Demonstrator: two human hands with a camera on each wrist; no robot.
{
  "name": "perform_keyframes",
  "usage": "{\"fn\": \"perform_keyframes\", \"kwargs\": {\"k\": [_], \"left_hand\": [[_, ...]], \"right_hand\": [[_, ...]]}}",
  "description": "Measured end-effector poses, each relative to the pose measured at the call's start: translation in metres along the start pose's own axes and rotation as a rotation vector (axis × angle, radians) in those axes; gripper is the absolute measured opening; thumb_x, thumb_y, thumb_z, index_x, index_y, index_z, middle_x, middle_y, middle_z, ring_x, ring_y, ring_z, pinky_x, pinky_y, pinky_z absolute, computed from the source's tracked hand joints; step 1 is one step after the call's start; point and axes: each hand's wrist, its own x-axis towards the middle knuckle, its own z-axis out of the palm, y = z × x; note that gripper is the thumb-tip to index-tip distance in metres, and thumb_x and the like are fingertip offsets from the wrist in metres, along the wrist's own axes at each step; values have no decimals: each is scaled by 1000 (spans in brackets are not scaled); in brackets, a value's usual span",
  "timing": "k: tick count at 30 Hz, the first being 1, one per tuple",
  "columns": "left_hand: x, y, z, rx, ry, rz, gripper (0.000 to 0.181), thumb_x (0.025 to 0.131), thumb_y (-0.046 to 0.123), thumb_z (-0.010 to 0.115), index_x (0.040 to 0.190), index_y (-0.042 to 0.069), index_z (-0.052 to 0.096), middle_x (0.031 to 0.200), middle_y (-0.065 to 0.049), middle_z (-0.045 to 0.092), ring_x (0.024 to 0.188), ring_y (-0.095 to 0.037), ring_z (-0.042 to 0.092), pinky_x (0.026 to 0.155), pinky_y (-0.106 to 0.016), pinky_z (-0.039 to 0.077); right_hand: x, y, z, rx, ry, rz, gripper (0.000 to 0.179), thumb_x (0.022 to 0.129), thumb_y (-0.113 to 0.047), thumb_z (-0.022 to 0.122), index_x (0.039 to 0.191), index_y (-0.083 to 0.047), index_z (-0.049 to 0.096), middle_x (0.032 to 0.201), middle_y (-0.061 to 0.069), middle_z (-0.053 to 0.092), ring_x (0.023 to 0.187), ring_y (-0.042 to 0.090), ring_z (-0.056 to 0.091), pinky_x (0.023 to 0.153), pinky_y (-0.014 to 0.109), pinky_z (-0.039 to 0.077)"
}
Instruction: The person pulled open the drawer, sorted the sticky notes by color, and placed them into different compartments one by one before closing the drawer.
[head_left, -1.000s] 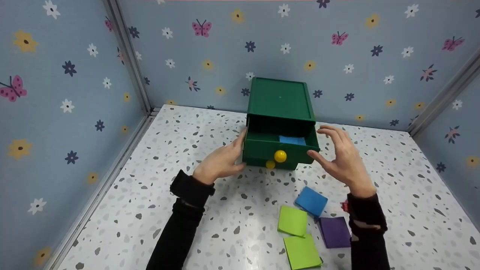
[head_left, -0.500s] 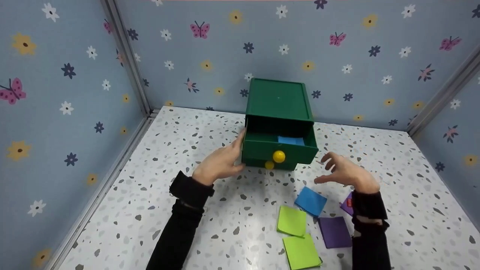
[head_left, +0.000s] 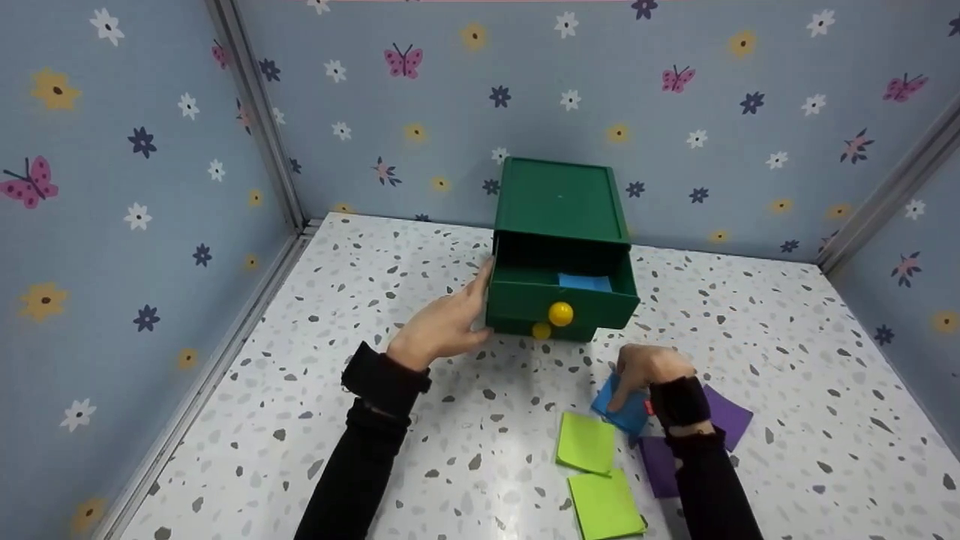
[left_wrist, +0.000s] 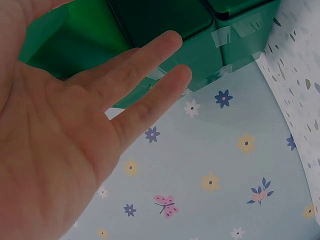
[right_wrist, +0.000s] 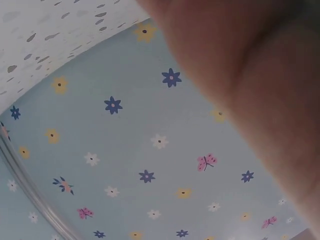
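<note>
A small green drawer unit stands against the back wall, its upper drawer pulled out, with a flat blue piece inside. My left hand rests against the unit's left side. Straight, spread fingers show in the left wrist view beside the green plastic. On the table, my right hand has its curled fingers and thumb on a flat blue square, which is partly covered. The right wrist view shows only blurred skin of that hand, not the square.
Two lime green squares lie in front of the blue one. Two purple squares are partly hidden by my right forearm. Yellow knobs stick out from the drawers. Flowered walls enclose the speckled table.
My right hand has come away from the drawer's right side, moved down toward me and reached the blue square. My left hand stays at the unit, and the upper drawer stays out.
</note>
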Motion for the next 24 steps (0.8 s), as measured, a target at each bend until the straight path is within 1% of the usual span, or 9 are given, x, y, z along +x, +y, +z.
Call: {"fn": "perform_keyframes", "kwargs": {"k": [2, 6, 8, 11, 13, 15, 17, 20, 24], "left_hand": [[1, 0, 0, 0, -6, -13, 105, 91, 14, 69, 160, 8, -10, 166, -15, 18, 100, -35, 67, 84, -41, 58], [1, 0, 0, 0, -7, -15, 105, 91, 14, 69, 160, 7, -10, 167, -15, 16, 101, -35, 67, 82, -40, 58], [1, 0, 1, -3, -1, -8, 105, 90, 14, 69, 160, 7, -10, 167, -15, 16, 98, -34, 68, 79, -39, 58], [1, 0, 0, -10, 2, -8, 106, 89, 13, 69, 160, 8, -10, 167, -15, 16, 89, -31, 68, 75, -37, 58], [0, 0, 0, -17, 0, -11, 106, 89, 13, 70, 160, 8, -10, 167, -15, 16, 84, -30, 67, 74, -36, 58], [0, 1, -1, -22, -1, -12, 106, 89, 12, 70, 160, 7, -10, 166, -15, 16, 80, -29, 66, 72, -35, 57], [0, 1, -1, -21, 0, -8, 106, 89, 12, 70, 160, 7, -9, 166, -16, 16, 80, -28, 66, 73, -34, 57], [0, 1, -1, -29, 6, -10, 107, 90, 12, 69, 160, 11, -12, 167, -15, 17, 76, -27, 66, 69, -33, 57], [0, 2, -1, -55, 22, -10, 111, 90, 10, 66, 158, 22, -21, 168, -14, 15, 59, -20, 60, 57, -29, 53]], "right_hand": [[0, -2, 2, 31, 0, 24, 65, 54, -36, 98, 105, -12, 66, 102, 8, 65, 90, 23, 58, 69, 33, 53], [-3, -2, 3, 104, 6, 53, 62, 52, -29, 99, 103, -13, 67, 100, 7, 64, 90, 23, 56, 68, 32, 51], [-3, -3, 5, 130, 9, 59, 61, 52, -25, 98, 103, -14, 66, 99, 7, 62, 90, 23, 54, 67, 31, 50], [0, -4, 8, 128, 15, 62, 61, 51, -22, 98, 101, -14, 64, 98, 8, 60, 89, 24, 54, 66, 31, 50], [1, -5, 9, 108, 10, 63, 64, 51, -22, 98, 104, -13, 63, 103, 11, 62, 92, 25, 55, 69, 33, 53], [0, -7, 11, 132, 12, 85, 74, 49, -20, 99, 113, -11, 62, 115, 18, 63, 100, 29, 57, 77, 38, 56], [-1, -8, 13, 143, 18, 102, 83, 46, -19, 100, 119, -10, 61, 126, 23, 61, 108, 32, 58, 84, 44, 57], [0, -10, 15, 67, 22, 69, 81, 46, -22, 100, 117, -8, 63, 128, 24, 61, 110, 33, 59, 88, 49, 57], [2, -13, 15, -89, 26, -5, 59, 52, -25, 98, 98, -10, 65, 105, 15, 68, 93, 26, 61, 77, 43, 59]]}}
